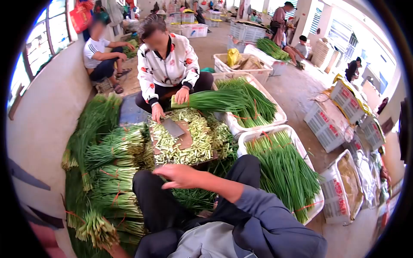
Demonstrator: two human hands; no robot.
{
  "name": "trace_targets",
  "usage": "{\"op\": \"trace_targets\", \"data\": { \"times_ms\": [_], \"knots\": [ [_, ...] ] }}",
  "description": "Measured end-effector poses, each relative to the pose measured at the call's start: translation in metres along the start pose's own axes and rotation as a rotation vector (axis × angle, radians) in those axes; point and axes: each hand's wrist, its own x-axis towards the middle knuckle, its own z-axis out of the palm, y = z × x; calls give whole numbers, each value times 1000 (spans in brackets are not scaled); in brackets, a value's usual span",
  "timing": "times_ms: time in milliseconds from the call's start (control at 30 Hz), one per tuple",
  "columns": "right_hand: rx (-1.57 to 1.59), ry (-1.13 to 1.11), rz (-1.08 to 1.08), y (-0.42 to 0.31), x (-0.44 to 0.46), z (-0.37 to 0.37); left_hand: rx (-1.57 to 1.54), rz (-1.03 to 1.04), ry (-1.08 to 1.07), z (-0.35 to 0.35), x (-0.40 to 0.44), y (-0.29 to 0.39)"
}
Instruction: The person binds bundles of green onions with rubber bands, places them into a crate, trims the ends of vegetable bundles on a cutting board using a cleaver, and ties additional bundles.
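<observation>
My right hand [176, 175] is over my knees, fingers apart and holding nothing, just below a board [186, 139] strewn with short cut stalk pieces. At the bottom left, my left hand [115, 250] is against the stalk ends of a bundle of green stalks [97, 228]; its fingers are hidden. More tied bundles [114, 189] are stacked to the left of my legs. Across the board a co-worker [167, 64] presses long green stalks [211, 101] with one hand and has the other at a wide-bladed knife [173, 128].
White crates of tied greens [316, 206] stand at my right, with another crate [219, 64] behind them. Stacked crates [327, 124] are farther right. A person [101, 51] squats by the left wall. Other people are in the background.
</observation>
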Motion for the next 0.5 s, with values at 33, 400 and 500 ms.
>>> {"op": "trace_targets", "data": {
  "times_ms": [33,400,500],
  "knots": [
    [0,29,-119,-19,29,9,-69,3,-156,30,-1,5],
    [136,591,-1030,-114,114,-52,235,5,-437,268,-5,-4],
    [226,691,-458,-136,70,-79,692,401,-472,292,8,3]
  ]
}}
